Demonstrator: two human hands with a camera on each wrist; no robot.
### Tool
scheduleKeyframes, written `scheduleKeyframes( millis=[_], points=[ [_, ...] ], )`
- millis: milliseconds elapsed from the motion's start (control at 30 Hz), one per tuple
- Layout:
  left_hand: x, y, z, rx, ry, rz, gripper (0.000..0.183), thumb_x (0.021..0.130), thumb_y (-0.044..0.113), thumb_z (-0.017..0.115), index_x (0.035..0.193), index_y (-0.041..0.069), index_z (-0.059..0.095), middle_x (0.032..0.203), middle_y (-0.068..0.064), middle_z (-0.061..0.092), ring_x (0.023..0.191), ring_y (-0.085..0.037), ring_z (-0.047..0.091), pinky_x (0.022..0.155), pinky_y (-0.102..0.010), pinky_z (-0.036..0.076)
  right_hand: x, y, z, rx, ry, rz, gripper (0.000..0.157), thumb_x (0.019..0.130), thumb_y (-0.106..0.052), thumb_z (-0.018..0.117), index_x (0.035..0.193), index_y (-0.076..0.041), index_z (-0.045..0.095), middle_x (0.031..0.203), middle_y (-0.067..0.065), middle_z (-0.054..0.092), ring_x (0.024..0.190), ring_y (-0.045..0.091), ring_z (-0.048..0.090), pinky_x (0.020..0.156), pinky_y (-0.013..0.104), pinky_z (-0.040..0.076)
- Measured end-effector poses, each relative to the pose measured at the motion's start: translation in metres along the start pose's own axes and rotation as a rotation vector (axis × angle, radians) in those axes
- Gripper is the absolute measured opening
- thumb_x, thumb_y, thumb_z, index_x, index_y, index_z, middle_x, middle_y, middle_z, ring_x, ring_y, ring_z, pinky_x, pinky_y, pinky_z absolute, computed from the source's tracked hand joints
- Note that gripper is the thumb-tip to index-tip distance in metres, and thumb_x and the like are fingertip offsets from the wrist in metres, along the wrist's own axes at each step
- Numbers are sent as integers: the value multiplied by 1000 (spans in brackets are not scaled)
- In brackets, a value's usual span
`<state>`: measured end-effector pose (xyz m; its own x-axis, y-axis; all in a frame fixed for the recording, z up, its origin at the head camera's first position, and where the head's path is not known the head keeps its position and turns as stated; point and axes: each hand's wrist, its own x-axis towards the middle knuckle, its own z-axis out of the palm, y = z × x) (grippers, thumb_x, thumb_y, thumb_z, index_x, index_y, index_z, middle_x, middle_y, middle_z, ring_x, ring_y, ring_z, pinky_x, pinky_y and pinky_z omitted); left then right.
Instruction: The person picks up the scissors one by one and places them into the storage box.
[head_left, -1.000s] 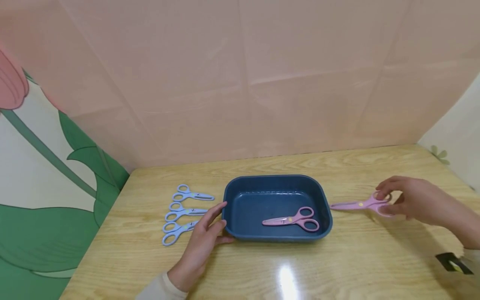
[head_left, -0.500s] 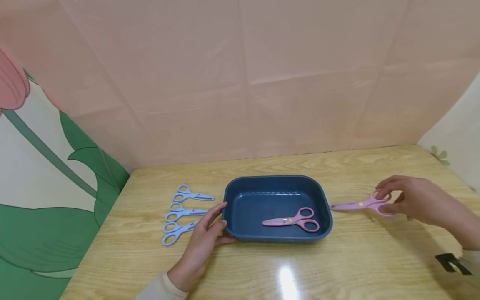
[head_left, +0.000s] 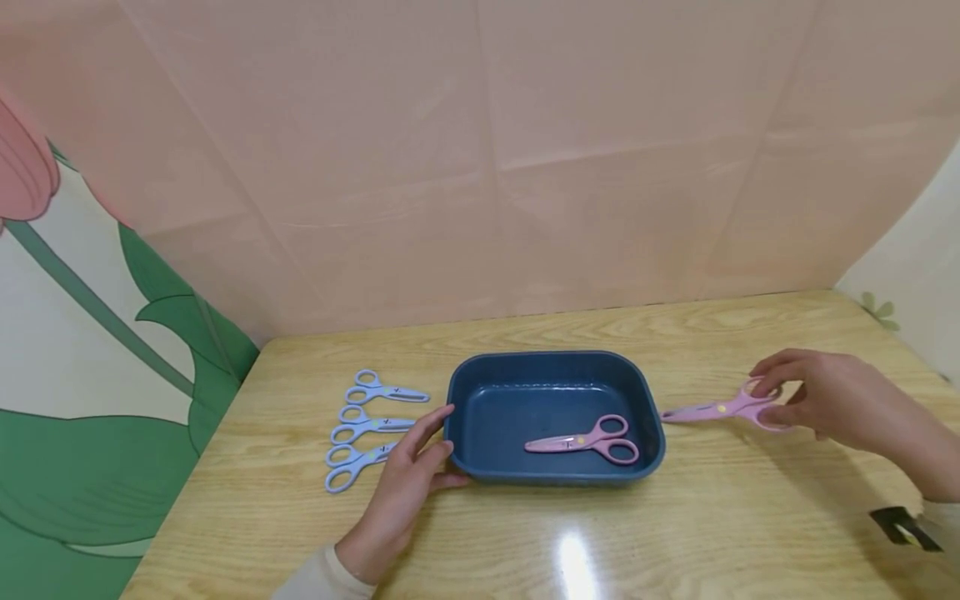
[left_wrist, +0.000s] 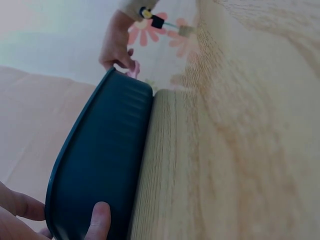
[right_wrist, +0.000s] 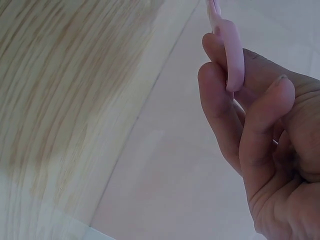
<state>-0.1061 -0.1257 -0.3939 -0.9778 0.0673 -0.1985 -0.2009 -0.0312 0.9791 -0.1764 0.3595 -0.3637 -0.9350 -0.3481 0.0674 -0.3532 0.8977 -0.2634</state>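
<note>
My right hand (head_left: pixel 832 396) pinches the handle loops of pink scissors (head_left: pixel 716 412) between thumb and fingers, to the right of a dark blue plastic bin (head_left: pixel 517 477). The blades point left at the bin's right wall; whether they touch it I cannot tell. In the right wrist view, one pink loop (right_wrist: pixel 233 57) sits between the fingertips. A second pair of pink scissors (head_left: pixel 581 442) lies flat inside the bin, blades to the left. My left hand (head_left: pixel 405 483) holds the bin's near left corner, its thumb (left_wrist: pixel 99 220) on the front wall and fingers by the rim.
Blue scissors lie in a column left of the bin: a far pair (head_left: pixel 382 389), a middle pair (head_left: pixel 367 423) and a near pair (head_left: pixel 352 462), whose blades are partly behind my left hand. Everything is on a wood-grain table (head_left: pixel 667 542) against a pink wall covering (head_left: pixel 480 208).
The right hand and its pink scissors have shifted only very slightly. The left hand, the bin and the other scissors have stayed in place.
</note>
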Motion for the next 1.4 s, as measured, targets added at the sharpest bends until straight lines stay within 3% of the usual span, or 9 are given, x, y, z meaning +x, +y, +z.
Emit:
scheduleKeyframes(
  millis=[333,533,1000,1300,1400],
  points=[
    [-1,0,0,4,-3,-3,49,101,9,49,149,15,45,162,-16,29,106,-28,67,82,-40,62,1,-3,0,-19,-2,23,28,74,-29,86,99,-20,77,124,14,69,49,-3,52,49,20,42],
    [-1,0,0,1,-3,-1,49,101,9,49,149,14,45,162,-15,29,106,-28,67,82,-40,62,1,-2,1,-45,12,7,24,73,-29,86,94,-24,76,121,14,71,50,-5,50,49,19,40],
    [0,-1,1,-5,0,11,49,100,7,48,149,12,45,161,-16,31,107,-28,67,81,-41,62,2,0,4,-81,39,-21,27,72,-28,87,97,-21,79,117,12,73,55,-10,45,49,19,38],
    [1,-1,1,-3,4,10,49,100,6,49,148,13,46,161,-16,31,105,-28,67,81,-41,62,3,0,0,-107,27,-21,28,71,-36,87,96,-26,79,115,8,75,63,-12,54,54,19,43],
    [1,-1,1,-3,5,8,49,100,6,49,148,13,46,161,-16,32,106,-28,67,81,-41,62,3,1,0,-134,40,-44,27,70,-36,88,94,-28,79,114,7,75,68,-7,60,56,20,46]
  ],
)
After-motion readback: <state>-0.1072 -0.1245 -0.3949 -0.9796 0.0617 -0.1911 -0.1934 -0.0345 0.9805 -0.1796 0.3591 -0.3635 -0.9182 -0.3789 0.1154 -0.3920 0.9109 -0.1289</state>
